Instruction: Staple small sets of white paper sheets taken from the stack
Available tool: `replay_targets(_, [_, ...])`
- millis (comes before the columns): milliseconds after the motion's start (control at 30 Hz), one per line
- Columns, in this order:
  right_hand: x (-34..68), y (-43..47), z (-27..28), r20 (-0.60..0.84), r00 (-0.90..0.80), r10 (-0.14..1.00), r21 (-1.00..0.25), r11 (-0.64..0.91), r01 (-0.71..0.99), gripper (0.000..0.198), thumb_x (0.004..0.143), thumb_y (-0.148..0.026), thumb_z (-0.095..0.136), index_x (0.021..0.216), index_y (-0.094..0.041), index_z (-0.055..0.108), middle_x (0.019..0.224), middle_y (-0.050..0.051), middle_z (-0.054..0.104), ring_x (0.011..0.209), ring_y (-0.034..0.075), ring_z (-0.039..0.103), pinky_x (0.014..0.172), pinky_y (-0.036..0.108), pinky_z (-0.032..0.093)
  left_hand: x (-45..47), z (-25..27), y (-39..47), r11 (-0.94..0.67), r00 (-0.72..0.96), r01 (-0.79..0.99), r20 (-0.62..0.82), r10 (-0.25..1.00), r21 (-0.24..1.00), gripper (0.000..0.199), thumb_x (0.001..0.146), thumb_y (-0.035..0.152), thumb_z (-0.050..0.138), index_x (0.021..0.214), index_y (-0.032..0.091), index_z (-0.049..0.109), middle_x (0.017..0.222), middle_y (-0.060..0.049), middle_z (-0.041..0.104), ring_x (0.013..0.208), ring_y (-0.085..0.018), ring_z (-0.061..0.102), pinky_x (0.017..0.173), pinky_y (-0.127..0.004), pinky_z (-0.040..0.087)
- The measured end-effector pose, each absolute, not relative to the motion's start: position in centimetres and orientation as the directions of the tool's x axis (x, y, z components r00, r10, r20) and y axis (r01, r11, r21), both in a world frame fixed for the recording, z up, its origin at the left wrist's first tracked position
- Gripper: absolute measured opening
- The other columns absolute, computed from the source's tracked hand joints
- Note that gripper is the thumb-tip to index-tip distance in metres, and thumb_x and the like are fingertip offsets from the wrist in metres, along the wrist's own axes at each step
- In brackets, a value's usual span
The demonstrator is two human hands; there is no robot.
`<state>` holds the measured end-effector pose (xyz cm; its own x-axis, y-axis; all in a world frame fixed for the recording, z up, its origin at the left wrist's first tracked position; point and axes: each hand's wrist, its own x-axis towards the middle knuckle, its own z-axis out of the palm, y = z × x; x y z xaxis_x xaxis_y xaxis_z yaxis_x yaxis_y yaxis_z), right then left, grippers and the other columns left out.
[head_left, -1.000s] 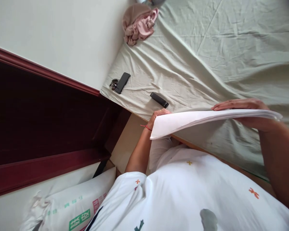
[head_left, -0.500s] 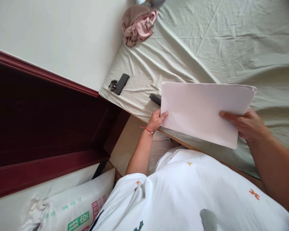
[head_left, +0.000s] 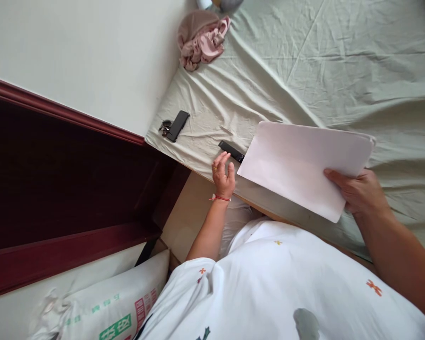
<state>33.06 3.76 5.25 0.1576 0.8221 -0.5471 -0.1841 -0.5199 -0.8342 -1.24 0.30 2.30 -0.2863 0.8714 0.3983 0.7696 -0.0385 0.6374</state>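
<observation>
Right of centre, the right hand (head_left: 363, 192) grips the white sheets (head_left: 301, 163), thumb on top; mid-frame, the left hand (head_left: 224, 178) is free, half unfurled, near a slim black object (head_left: 229, 149).

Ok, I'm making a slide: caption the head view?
The right hand grips white paper; the open left hand is near a black object on pale green cloth.

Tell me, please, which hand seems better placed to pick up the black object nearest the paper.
The left hand, probably: it's empty, near the black object, while the right hand grips the paper.
</observation>
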Motion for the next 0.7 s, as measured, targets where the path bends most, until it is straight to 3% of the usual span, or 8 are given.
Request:
replay_targets(100, [32.4,3.9,6.0,-0.558,0.168,0.812,-0.826,-0.525,-0.206,0.031,0.046,-0.032,0.094,0.069,-0.021,0.075,0.079,0.002,0.077,0.064,0.018,0.067,0.055,0.029,0.057,-1.1,1.8,0.3,-0.104,-0.181,0.795,0.396,0.900,0.598,0.054,0.103,0.053,0.038,0.141,0.019,0.058,0.155,-0.016,0.052,0.148,-0.025,0.043,0.126,-0.045,0.030])
replay_targets(233, [31.8,4.0,6.1,-0.544,0.173,0.821,-0.833,-0.504,-0.229,0.030,0.043,-0.026,0.093,0.066,-0.023,0.075,0.079,0.001,0.077,0.065,0.017,0.067,0.057,0.029,0.059,-1.1,1.0,0.3,-0.178,-0.090,0.806,0.413,0.906,0.565,0.053,0.104,0.050,0.037,0.145,0.021,0.055,0.159,-0.014,0.049,0.155,-0.023,0.035,0.128,-0.045,0.027])
replay_targets(700, [30.9,3.2,5.6,-0.527,0.218,0.821,-0.849,-0.498,-0.177,0.030,0.054,-0.034,0.091,0.072,-0.019,0.073,0.078,0.003,0.076,0.060,0.016,0.064,0.048,0.025,0.050,-0.8,0.6,0.4,-0.147,-0.136,0.785,0.399,0.907,0.601,0.059,0.104,0.052,0.035,0.153,0.020,0.046,0.162,-0.016,0.044,0.156,-0.025,0.034,0.130,-0.047,0.025])
